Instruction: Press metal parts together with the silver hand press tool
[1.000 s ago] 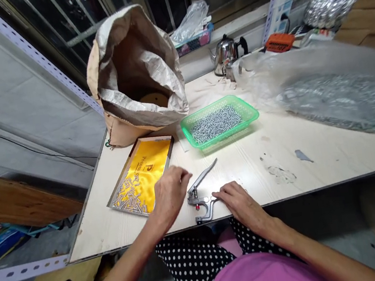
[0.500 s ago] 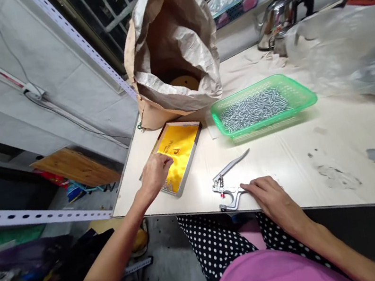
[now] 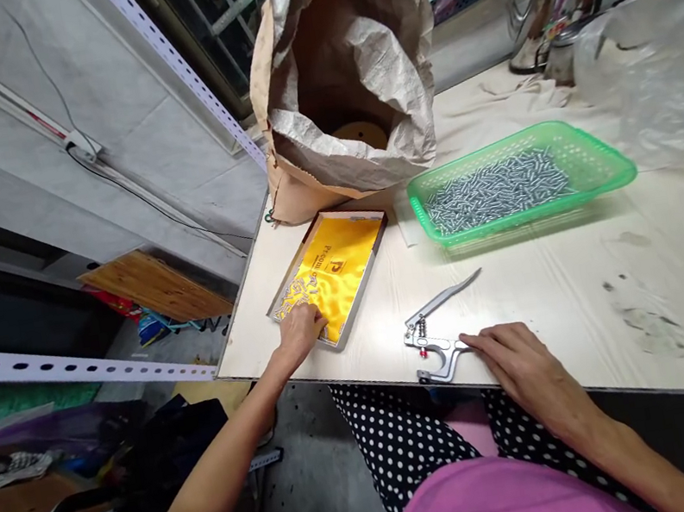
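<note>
**Left hand (image 3: 302,330) in at the yellow-lined box (image 3: 346,260), right hand (image 3: 519,353) on the pliers (image 3: 441,345)!**

Fingers bunched on the left, and their tips are tucked out of sight; I can't tell whether they pinch anything! The far right clips the plastic bag (image 3: 674,87), and the top edge crops the paper sack (image 3: 326,162). Over to the right: fingers closed on the end of the lower handle, hiding it. The pliers lie just beyond those fingertips, near the tabletop (image 3: 537,284) edge, upper handle spread wide. Small metal pieces (image 3: 293,294) crowd the box's near-left end, beside the left hand. And the green basket (image 3: 529,219)? A broad layer of silvery pins (image 3: 498,190)!
</note>
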`<move>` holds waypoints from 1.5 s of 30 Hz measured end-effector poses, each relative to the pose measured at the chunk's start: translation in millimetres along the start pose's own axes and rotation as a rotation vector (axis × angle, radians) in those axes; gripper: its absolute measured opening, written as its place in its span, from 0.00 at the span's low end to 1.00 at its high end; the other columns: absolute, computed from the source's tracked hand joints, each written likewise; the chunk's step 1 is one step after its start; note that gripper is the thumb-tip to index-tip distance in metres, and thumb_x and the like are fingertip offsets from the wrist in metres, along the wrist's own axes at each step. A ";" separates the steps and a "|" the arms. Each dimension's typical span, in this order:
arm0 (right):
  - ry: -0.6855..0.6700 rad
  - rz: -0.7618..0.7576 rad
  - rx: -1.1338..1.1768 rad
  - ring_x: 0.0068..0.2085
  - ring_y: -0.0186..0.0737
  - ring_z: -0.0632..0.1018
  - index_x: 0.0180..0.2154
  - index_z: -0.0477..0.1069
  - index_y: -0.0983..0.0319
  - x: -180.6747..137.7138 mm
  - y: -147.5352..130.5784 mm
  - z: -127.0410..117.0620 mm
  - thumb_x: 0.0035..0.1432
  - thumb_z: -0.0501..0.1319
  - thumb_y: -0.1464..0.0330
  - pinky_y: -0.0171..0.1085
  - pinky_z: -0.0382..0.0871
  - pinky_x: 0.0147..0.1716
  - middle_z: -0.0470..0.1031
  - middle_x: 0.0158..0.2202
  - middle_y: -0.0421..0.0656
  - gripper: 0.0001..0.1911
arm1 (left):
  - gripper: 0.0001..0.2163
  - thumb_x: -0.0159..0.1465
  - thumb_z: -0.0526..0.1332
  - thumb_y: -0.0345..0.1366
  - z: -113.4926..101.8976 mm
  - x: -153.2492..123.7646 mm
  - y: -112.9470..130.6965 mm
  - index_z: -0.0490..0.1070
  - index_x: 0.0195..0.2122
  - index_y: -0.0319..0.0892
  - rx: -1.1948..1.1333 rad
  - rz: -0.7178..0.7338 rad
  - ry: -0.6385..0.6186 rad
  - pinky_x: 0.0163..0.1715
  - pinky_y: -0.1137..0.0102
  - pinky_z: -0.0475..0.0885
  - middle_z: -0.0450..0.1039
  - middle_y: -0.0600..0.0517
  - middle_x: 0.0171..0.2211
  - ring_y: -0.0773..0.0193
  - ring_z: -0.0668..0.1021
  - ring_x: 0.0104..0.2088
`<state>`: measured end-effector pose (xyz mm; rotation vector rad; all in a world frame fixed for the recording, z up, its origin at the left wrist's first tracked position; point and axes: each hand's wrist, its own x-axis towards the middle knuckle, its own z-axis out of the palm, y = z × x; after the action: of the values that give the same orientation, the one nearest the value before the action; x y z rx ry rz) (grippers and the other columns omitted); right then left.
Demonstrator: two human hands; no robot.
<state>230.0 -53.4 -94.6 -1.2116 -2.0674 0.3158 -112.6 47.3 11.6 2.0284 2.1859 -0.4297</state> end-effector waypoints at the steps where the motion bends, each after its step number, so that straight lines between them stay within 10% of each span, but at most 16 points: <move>1: 0.000 0.006 0.003 0.43 0.48 0.71 0.53 0.72 0.61 0.5 -0.5 -0.4 0.67 0.51 0.73 0.48 0.69 0.44 0.73 0.41 0.50 0.17 | 0.08 0.63 0.60 0.34 0.3 0.7 0.7 0.79 0.37 0.41 0.004 0.008 0.002 0.37 0.70 0.69 0.79 0.45 0.41 0.55 0.78 0.45; 18: -0.030 0.040 0.002 0.44 0.48 0.69 0.52 0.72 0.64 4.5 -6.4 -6.6 0.67 0.52 0.75 0.46 0.68 0.43 0.73 0.41 0.49 0.16 | 0.08 0.61 0.59 0.32 -7.1 -20.0 20.2 0.78 0.32 0.38 -0.257 0.064 0.173 0.38 0.70 0.70 0.78 0.45 0.36 0.59 0.78 0.39; 25: -0.056 0.086 -0.011 0.45 0.48 0.70 0.51 0.73 0.63 9.1 -9.6 -11.5 0.66 0.53 0.75 0.46 0.68 0.44 0.74 0.41 0.49 0.16 | 0.14 0.53 0.65 0.45 15.6 -62.3 92.7 0.76 0.31 0.38 -1.071 0.037 -0.255 0.20 0.74 0.64 0.74 0.52 0.25 0.69 0.70 0.21; 45: -0.057 0.097 -0.006 0.43 0.47 0.68 0.51 0.74 0.61 9.9 -9.9 -13.0 0.68 0.52 0.72 0.45 0.65 0.42 0.73 0.39 0.48 0.16 | 0.14 0.52 0.66 0.46 35.1 -68.1 123.1 0.74 0.25 0.37 -1.011 -0.032 -0.387 0.18 0.75 0.56 0.65 0.58 0.17 0.73 0.63 0.18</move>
<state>229.2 -52.1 -75.5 -1.3225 -2.0626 0.3938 12.0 -21.0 -17.1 1.2229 1.6550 0.2445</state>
